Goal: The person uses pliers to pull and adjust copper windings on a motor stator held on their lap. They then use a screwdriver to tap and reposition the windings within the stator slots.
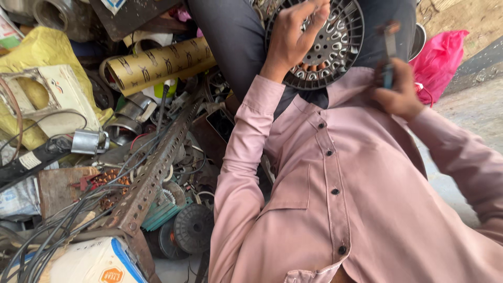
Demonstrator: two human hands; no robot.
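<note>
My left hand [292, 36] grips the rim of a round, dark metal disc [335, 47] with many slots and holes. The disc rests against my dark-trousered lap at the top centre. My right hand [399, 95] is to the right of the disc, closed around a small hand tool [389, 57] with a blue handle. The tool points up and is blurred, and its tip is close to the disc's right edge. The pink sleeves and buttoned front of my shirt [335, 199] fill the lower right.
A heap of scrap lies at the left: a perforated angle-iron bar [152, 173], a yellowish cardboard tube [162, 63], a yellow bag [42, 52], tangled wires [68, 220], copper windings [112, 181] and dark round parts [193, 226]. A pink bag [439, 55] sits at top right beside concrete floor [471, 110].
</note>
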